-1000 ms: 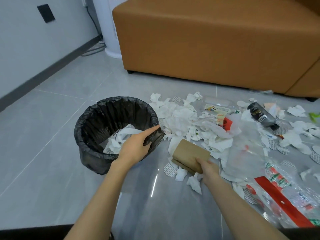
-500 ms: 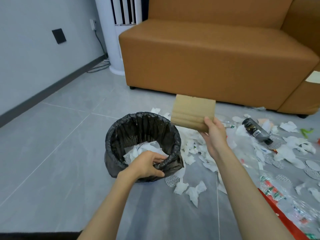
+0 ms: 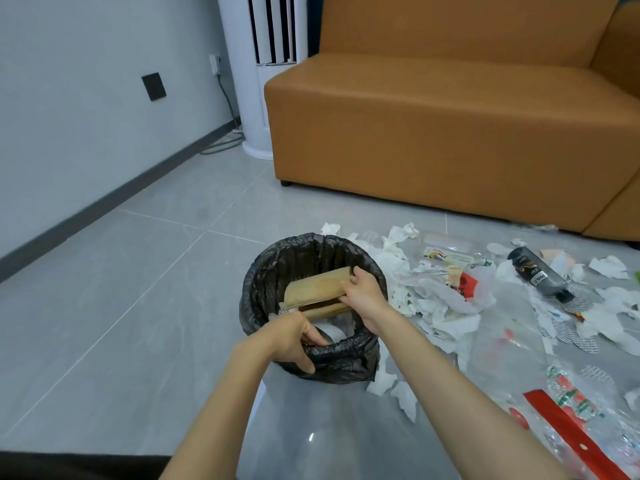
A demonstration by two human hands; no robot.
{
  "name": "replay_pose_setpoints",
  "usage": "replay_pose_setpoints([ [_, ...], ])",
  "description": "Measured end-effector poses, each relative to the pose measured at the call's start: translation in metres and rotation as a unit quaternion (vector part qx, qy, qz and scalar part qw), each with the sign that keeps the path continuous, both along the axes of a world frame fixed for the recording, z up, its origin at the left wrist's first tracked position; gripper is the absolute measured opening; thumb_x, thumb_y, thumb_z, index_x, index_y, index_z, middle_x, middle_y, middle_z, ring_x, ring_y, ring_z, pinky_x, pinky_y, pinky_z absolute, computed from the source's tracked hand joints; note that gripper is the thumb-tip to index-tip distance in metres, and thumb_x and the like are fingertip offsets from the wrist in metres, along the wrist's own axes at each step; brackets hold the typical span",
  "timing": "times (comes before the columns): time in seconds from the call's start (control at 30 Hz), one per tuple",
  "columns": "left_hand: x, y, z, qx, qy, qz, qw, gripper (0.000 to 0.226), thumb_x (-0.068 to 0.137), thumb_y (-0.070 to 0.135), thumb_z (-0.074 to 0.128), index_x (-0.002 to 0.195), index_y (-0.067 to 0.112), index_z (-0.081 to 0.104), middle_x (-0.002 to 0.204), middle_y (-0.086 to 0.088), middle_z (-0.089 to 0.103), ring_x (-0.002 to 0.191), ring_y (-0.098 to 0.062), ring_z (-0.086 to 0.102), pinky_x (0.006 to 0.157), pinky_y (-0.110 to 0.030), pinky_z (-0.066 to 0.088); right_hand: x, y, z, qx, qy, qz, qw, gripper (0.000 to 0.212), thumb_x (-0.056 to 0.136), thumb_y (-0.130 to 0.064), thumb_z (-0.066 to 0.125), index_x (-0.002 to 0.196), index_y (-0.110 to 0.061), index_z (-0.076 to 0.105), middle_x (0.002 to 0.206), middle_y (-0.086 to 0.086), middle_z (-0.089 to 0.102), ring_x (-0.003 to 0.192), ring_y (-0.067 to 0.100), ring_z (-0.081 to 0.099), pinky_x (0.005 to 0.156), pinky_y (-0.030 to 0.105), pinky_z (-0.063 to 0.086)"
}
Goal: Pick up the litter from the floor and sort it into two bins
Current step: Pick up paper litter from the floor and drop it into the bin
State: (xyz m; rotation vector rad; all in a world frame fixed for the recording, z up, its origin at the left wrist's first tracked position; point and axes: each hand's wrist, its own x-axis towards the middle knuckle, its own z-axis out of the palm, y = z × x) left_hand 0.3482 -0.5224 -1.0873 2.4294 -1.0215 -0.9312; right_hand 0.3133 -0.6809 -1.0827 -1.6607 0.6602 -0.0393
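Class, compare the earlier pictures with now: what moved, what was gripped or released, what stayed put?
The right hand lifted the folded brown cardboard off the floor, raised it, then lowered it into the black-lined bin, still gripping it. The left hand kept holding the bin's near rim. The grey bottle and tissue scraps stayed.

**Cardboard over the bin**

A folded brown cardboard piece [image 3: 317,287] lies nearly level across the mouth of the black-lined bin [image 3: 263,282], which holds white paper, perhaps tissue. To the right, torn tissue [image 3: 446,320], plastic wrappers [image 3: 571,400] and a dark bottle [image 3: 536,273] litter the floor [image 3: 121,306].
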Motion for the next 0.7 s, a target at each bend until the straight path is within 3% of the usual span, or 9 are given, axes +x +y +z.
replay_pose_setpoints([
  [0.03, 0.0, 0.0, 0.0, 0.001, -0.001, 0.003, 1.0, 0.049, 0.07, 0.017, 0.082, 0.116, 0.026, 0.067, 0.123, 0.007, 0.064, 0.115, -0.013, 0.056, 0.101, -0.033, 0.045, -0.001, -0.002, -0.003, -0.091, 0.002, 0.012, 0.996, 0.055, 0.098, -0.008, 0.043, 0.149, -0.009, 0.024, 0.151, 0.008, 0.033, 0.137, 0.023, 0.035, 0.111, 0.033, 0.033],
  [0.1, 0.002, 0.002, -0.001, 0.001, 0.001, 0.009, 1.0, 0.048, 0.07, 0.017, 0.081, 0.115, 0.026, 0.068, 0.122, 0.007, 0.064, 0.114, -0.013, 0.056, 0.101, -0.033, 0.046, -0.004, -0.005, -0.004, -0.268, -0.028, 0.043, 0.962, 0.051, 0.095, -0.005, 0.046, 0.144, -0.01, 0.037, 0.151, 0.005, 0.031, 0.139, 0.021, 0.031, 0.113, 0.029, 0.025],
  [0.2, 0.004, 0.002, -0.001, -0.004, 0.012, 0.013, 1.0, 0.047, 0.068, 0.015, 0.083, 0.112, 0.025, 0.069, 0.117, 0.008, 0.066, 0.111, -0.009, 0.058, 0.098, -0.029, 0.047, -0.004, -0.006, -0.002, -0.382, -0.049, 0.121, 0.915, 0.037, 0.093, -0.008, 0.047, 0.129, -0.012, 0.057, 0.14, 0.004, 0.045, 0.13, 0.022, 0.041, 0.107, 0.031, 0.034],
  [0.27, 0.004, 0.002, -0.002, -0.005, 0.029, 0.011, 1.0, 0.047, 0.067, 0.014, 0.083, 0.111, 0.025, 0.07, 0.114, 0.009, 0.068, 0.11, -0.009, 0.06, 0.097, -0.029, 0.048, -0.002, -0.006, -0.006, -0.4, -0.003, 0.218, 0.89, 0.039, 0.096, -0.016, 0.045, 0.134, -0.013, 0.052, 0.14, 0.006, 0.047, 0.128, 0.025, 0.045, 0.106, 0.037, 0.038],
  [0.37, 0.005, 0.003, -0.004, 0.001, 0.05, 0.001, 0.999, 0.048, 0.066, 0.013, 0.084, 0.109, 0.028, 0.07, 0.114, 0.01, 0.068, 0.108, -0.008, 0.06, 0.098, -0.029, 0.048, 0.004, -0.005, -0.01, -0.411, 0.109, 0.342, 0.838, 0.048, 0.1, -0.022, 0.037, 0.147, -0.013, 0.031, 0.152, 0.008, 0.032, 0.137, 0.027, 0.033, 0.112, 0.038, 0.031],
  [0.5, 0.007, 0.01, -0.007, 0.022, 0.053, -0.007, 0.998, 0.049, 0.064, 0.014, 0.085, 0.107, 0.033, 0.071, 0.114, 0.01, 0.068, 0.108, -0.007, 0.061, 0.098, -0.03, 0.049, 0.014, -0.002, -0.01, -0.419, 0.182, 0.389, 0.8, 0.046, 0.098, -0.017, 0.039, 0.143, -0.015, 0.036, 0.143, 0.012, 0.043, 0.124, 0.031, 0.046, 0.103, 0.042, 0.041],
  [0.7, 0.009, 0.014, -0.007, 0.025, 0.052, -0.023, 0.998, 0.049, 0.065, 0.015, 0.084, 0.107, 0.034, 0.07, 0.109, 0.013, 0.07, 0.104, -0.005, 0.061, 0.096, -0.031, 0.05, 0.015, 0.004, -0.024, -0.424, 0.257, 0.45, 0.743, 0.055, 0.098, -0.01, 0.04, 0.149, -0.019, 0.025, 0.146, 0.013, 0.038, 0.128, 0.031, 0.042, 0.102, 0.034, 0.037],
])
